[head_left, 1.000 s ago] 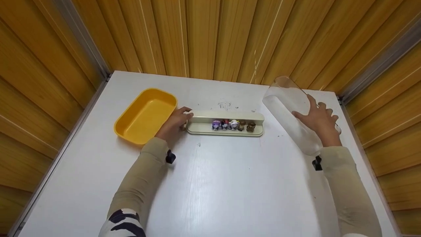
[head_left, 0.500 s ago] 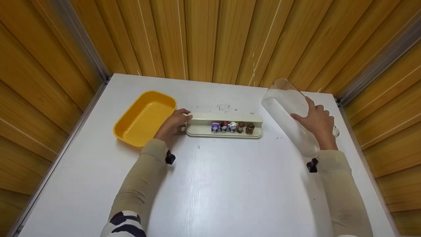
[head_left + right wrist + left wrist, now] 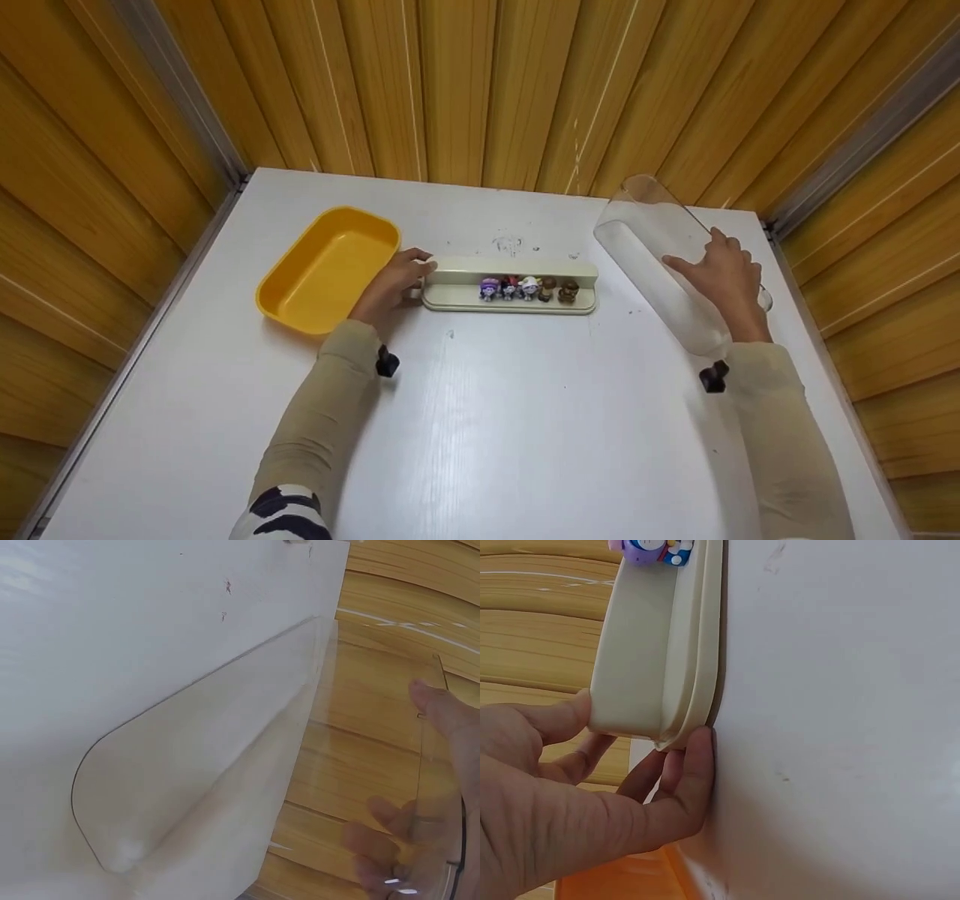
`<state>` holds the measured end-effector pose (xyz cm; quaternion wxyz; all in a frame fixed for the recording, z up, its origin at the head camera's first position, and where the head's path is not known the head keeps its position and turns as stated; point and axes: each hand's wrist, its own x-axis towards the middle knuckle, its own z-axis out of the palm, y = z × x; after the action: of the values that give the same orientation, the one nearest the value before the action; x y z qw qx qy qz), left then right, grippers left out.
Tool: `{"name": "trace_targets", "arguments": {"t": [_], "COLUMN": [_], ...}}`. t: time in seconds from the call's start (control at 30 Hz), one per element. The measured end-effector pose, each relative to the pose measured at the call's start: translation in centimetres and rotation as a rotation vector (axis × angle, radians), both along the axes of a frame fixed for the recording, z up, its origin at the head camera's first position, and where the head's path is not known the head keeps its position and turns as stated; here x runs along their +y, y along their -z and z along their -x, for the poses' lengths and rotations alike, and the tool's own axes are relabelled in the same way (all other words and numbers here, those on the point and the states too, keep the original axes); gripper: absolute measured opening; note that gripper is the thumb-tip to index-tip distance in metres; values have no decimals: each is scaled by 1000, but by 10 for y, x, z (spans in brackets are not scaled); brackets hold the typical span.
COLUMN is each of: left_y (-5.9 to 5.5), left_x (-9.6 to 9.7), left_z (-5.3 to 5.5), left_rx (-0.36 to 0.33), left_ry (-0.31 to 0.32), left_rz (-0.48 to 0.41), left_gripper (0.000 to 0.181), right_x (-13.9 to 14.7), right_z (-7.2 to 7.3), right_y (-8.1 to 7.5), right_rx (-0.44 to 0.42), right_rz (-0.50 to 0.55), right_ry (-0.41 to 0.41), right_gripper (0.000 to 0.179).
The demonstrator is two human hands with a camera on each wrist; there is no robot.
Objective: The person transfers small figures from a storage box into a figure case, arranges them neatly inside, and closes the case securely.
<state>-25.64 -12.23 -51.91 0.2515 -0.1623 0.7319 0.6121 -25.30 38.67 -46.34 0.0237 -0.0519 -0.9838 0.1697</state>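
Observation:
Near the middle of the table, a long cream display stand bears several small toy figurines in a row, set toward its right part. My left hand grips the stand's left end; in the left wrist view its thumb and fingers touch the end corners. At the right of the table, a long clear plastic cover stands at a slant. My right hand holds it from above, thumb on its near side. Through the clear plastic, the right wrist view shows curled fingers on the far side.
A yellow plastic bin lies at the left, close beside my left hand. All of this is on a white table with a few dark marks. Wood-patterned walls enclose the back and both sides.
My right hand's fingers have drawn in slightly on the clear cover. The stand, figurines and left hand look unchanged apart from a small shift of the view.

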Motion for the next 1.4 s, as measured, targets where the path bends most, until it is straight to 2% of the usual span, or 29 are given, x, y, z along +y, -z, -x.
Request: {"name": "trace_targets", "arguments": {"t": [0.17, 0.27, 0.37, 0.47, 0.6, 0.7, 0.9, 1.13, 1.27, 1.4], "left_y": [1, 1, 1, 1, 2, 1, 3, 3, 2, 3], "left_x": [-7, -7, -4, -2, -1, -2, -3, -2, 0, 1], "left_z": [-3, -4, -4, -2, 0, -1, -4, -5, -3, -3], "left_rx": [10, 3, 7, 21, 13, 1, 20, 21, 33, 32], "left_ry": [-22, -25, -23, -19, -27, -37, -30, -39, -45, -44], "left_rz": [6, 0, -15, -22, -10, -2, -19, -15, 1, 14], "left_gripper": [37, 39, 40, 40, 38, 36, 35, 35, 37, 39], "right_x": [-9, -10, -9, -10, -18, -29, -54, -78, -82, -83], "right_z": [-3, -11, -19, -23, -23, -20, -16, -29, -27, -24], "right_y": [1, 3, 10, 17, 20, 18, 12, -12, -16, -15], "right_rx": [126, 234, 354, 477, 607, 665, 716, 698, 682, 627], "right_rz": [90, 240, 394, 459, 433, 431, 508, 655, 658, 641], "right_ry": [35, 73, 53, -55, -264, -377, -464, -540, -575, -615], "right_gripper": [108, 103, 93, 82, 80, 82, 78, 76, 73, 73]}}
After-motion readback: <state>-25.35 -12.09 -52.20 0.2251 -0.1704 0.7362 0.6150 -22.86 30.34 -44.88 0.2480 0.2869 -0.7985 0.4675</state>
